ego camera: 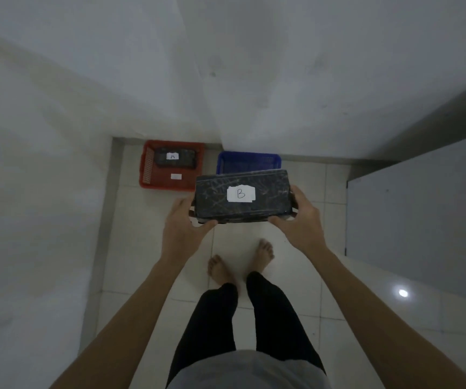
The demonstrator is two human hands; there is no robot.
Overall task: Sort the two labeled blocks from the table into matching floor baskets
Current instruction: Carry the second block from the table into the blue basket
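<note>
I hold a dark block [215,197] with a white label marked B between both hands, level, in the air over the near side of the blue basket [248,162]. My left hand [182,228] grips its left end and my right hand [300,220] grips its right end. The blue basket stands on the floor by the wall and the block hides its front part. To its left stands a red basket [170,182] with a white label on its front wall. Inside it lies another dark block [186,158] with a small white label.
White walls rise behind and to the left of the baskets. A grey-white table [422,220] stands at the right. My bare feet [240,262] stand on the pale tiled floor, a step short of the baskets.
</note>
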